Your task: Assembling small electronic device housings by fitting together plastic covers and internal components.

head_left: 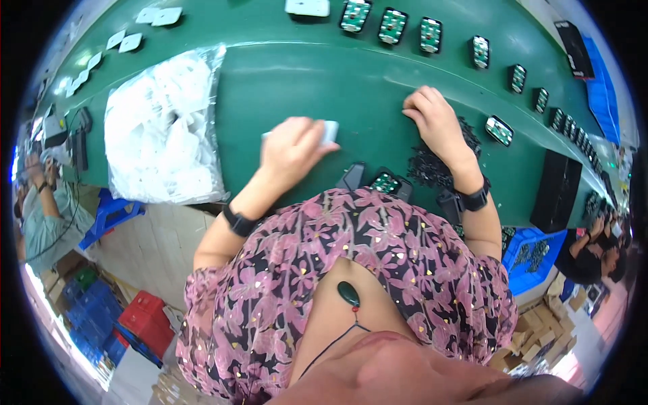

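gripping a flat white plastic piece (329, 131), left hand (291, 150) fingers curl; right hand (435, 120) fingers pinch small black parts (432, 165).

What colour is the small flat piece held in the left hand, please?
White; the flat piece in the left hand shows best in the head view.

Green counter (324, 81) spans the upper half of the frame. Upper left: clear plastic bag of white parts (165, 128), with flat white pieces (159, 15) beyond it. Along the far edge, a curved row of black housings with green circuit boards (392, 25) runs to the right. Centre right: heap of small black parts (432, 165). Far right: a black tray (555, 190).
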Demonstrator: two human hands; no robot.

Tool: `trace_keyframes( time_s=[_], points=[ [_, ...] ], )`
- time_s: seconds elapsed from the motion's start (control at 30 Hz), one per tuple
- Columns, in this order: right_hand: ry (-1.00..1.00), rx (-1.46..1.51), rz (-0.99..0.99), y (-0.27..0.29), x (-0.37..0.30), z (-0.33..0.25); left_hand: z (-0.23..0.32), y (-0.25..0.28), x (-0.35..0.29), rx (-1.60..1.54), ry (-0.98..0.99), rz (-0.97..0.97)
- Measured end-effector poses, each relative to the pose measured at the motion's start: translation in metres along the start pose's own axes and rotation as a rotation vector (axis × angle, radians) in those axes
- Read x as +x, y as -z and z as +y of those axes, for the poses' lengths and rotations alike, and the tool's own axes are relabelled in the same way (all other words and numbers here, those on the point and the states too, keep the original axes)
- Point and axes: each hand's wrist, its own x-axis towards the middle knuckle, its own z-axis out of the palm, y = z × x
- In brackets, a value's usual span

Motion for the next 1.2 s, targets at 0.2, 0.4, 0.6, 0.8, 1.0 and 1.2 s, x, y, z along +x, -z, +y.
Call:
trace_keyframes(
  time_s=[0.2,0.4,0.6,0.8,1.0,1.2],
  points=[
    [-0.038,-0.032,0.022,0.0,-0.002,-0.004,-0.013,-0.003,0.008,-0.225,-0.058,-0.039],
    [-0.121,-0.039,0.033,0.004,-0.004,-0.007,-0.01,0.023,0.002,-0.067,0.045,-0.067],
    [-0.154,-0.096,-0.001,0.002,-0.008,-0.001,-0.008,0.028,-0.006,0.091,0.007,-0.258],
    [-0.228,0.031,0.121,0.002,-0.004,0.002,-0.027,0.014,-0.005,0.059,-0.088,-0.165],
    [-0.444,0.868,0.082,0.008,0.021,-0.03,-0.015,-0.002,0.027,-0.721,0.486,0.041],
    [-0.377,1.311,0.047,-0.002,0.042,-0.057,0.005,-0.004,0.061,-0.673,0.401,-0.066]
  ],
)
